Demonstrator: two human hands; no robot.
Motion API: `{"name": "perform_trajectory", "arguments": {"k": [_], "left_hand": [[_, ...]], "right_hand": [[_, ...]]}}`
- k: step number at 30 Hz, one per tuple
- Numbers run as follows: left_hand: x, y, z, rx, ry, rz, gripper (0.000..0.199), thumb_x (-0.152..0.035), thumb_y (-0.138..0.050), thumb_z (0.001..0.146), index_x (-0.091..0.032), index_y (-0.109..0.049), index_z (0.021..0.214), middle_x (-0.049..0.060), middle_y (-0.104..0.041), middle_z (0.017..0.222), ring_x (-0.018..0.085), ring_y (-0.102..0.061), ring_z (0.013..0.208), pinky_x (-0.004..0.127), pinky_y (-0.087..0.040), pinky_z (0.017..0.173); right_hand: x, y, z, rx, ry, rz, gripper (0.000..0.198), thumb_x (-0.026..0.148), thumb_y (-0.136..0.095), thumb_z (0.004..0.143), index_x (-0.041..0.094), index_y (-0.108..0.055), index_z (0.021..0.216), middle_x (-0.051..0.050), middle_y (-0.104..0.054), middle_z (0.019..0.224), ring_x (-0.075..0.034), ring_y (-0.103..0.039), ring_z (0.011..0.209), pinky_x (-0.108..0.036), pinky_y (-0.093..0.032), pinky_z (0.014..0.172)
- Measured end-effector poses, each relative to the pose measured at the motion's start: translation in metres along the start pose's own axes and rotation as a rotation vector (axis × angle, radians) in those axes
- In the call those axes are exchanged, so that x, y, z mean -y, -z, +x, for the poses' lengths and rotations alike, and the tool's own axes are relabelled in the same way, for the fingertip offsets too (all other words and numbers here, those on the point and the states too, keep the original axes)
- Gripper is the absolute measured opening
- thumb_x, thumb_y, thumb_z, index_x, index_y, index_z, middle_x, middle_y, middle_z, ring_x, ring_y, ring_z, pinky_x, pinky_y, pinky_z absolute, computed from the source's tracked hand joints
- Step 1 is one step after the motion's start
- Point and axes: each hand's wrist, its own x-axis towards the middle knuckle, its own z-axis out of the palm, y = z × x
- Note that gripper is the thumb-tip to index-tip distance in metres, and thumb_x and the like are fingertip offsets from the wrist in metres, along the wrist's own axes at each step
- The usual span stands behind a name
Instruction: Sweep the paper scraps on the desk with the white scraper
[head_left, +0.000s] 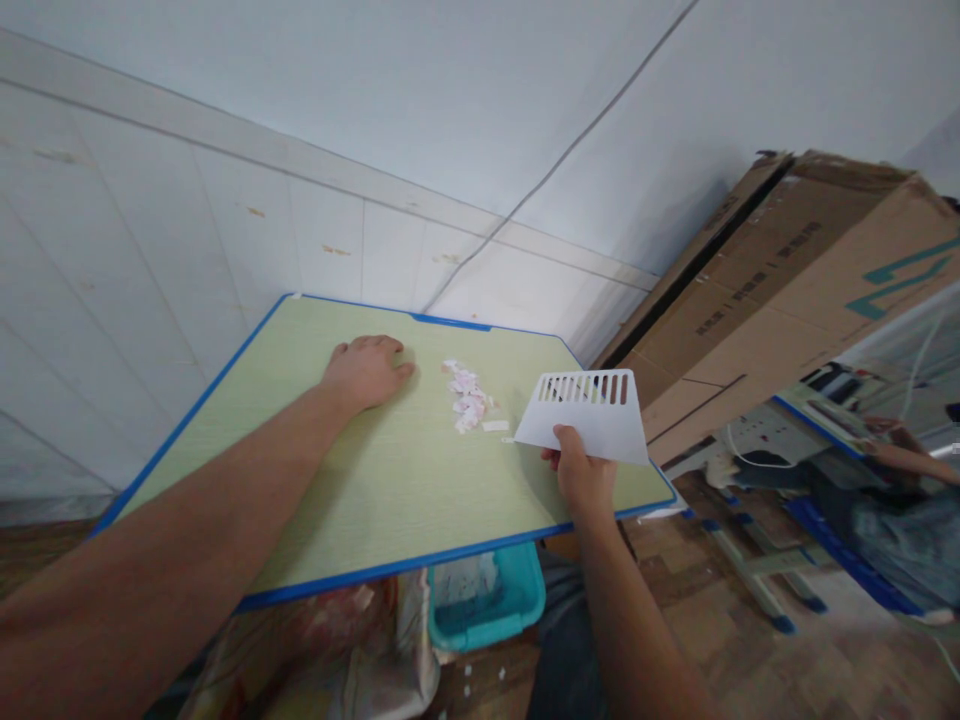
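My left hand (369, 372) rests palm down on the left part of the pale green desktop (390, 500), holding nothing, its fingers loosely bent and its thumb apart. To its right lies a small heap of pinkish-white paper scraps (469, 398), with a few loose bits beside it. Gripped in my right hand (585, 478) is a white plastic scraper (600, 430) with a row of slots along its far edge. It is tilted above the right side of the desktop, its left corner close to the loose bits.
Below the desk's front edge stands a teal plastic basket (487, 632), with white bits on the floor nearby. Large cardboard boxes (772, 290) lean against the wall at right. A grey cable (555, 165) runs down the wall. Another person's arm (911, 455) shows at a second desk, far right.
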Motion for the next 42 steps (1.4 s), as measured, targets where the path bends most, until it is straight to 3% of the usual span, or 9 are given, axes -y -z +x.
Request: {"name": "perform_trajectory", "arguments": {"k": [6,10,16,21,29,33,42], "left_hand": [[0.001,-0.002,0.001,-0.013,-0.010,-0.016,0.068,-0.054,-0.051,0.110,-0.021,-0.078,0.163,0.018,-0.072,0.177,0.043,-0.063,0.166,0.059,-0.049,0.137],[0.001,-0.002,0.001,-0.018,-0.017,-0.041,0.069,-0.054,-0.052,0.109,-0.021,-0.079,0.163,0.018,-0.072,0.177,0.045,-0.064,0.165,0.062,-0.049,0.136],[0.000,0.000,0.000,0.008,-0.005,-0.029,0.071,-0.055,-0.049,0.110,-0.020,-0.075,0.166,0.018,-0.069,0.180,0.041,-0.061,0.169,0.058,-0.046,0.140],[0.000,0.001,0.000,0.007,-0.009,-0.029,0.070,-0.055,-0.050,0.110,-0.020,-0.076,0.165,0.018,-0.070,0.179,0.042,-0.062,0.167,0.058,-0.047,0.138],[0.001,0.001,0.000,-0.006,-0.001,-0.034,0.066,-0.054,-0.053,0.109,-0.024,-0.079,0.163,0.015,-0.072,0.178,0.042,-0.062,0.166,0.057,-0.048,0.136],[-0.001,0.002,-0.001,-0.002,0.003,-0.029,0.068,-0.055,-0.051,0.110,-0.023,-0.079,0.163,0.015,-0.071,0.178,0.042,-0.063,0.166,0.057,-0.048,0.136],[-0.003,0.004,-0.002,0.020,0.006,-0.018,0.070,-0.055,-0.049,0.110,-0.021,-0.076,0.166,0.017,-0.069,0.180,0.042,-0.061,0.168,0.057,-0.047,0.137]], "right_hand": [[0.006,-0.004,-0.014,0.100,-0.049,0.064,0.040,0.053,-0.075,0.091,0.031,-0.067,0.058,-0.005,-0.071,0.057,-0.025,-0.060,0.052,-0.040,-0.055,0.058],[0.013,-0.002,-0.019,0.102,-0.081,0.103,0.039,0.056,-0.079,0.091,0.030,-0.072,0.063,-0.006,-0.074,0.060,-0.026,-0.063,0.053,-0.041,-0.058,0.060],[0.025,0.005,-0.025,0.236,-0.115,0.163,0.032,0.049,-0.083,0.092,0.028,-0.076,0.068,-0.005,-0.078,0.065,-0.026,-0.067,0.059,-0.040,-0.060,0.064],[0.029,0.008,-0.026,0.205,-0.145,0.187,0.030,0.044,-0.083,0.087,0.029,-0.073,0.064,-0.004,-0.074,0.059,-0.026,-0.063,0.055,-0.039,-0.056,0.058],[0.017,0.003,-0.023,0.206,-0.096,0.194,0.032,0.055,-0.088,0.089,0.029,-0.078,0.072,-0.006,-0.080,0.066,-0.027,-0.066,0.058,-0.041,-0.061,0.060],[0.013,0.002,-0.021,0.208,-0.097,0.191,0.034,0.053,-0.086,0.087,0.029,-0.075,0.066,-0.006,-0.075,0.061,-0.026,-0.063,0.053,-0.041,-0.059,0.057],[0.025,0.013,-0.029,0.258,-0.104,0.149,0.036,0.048,-0.084,0.094,0.029,-0.076,0.065,-0.005,-0.075,0.064,-0.027,-0.067,0.060,-0.041,-0.061,0.066]]}}
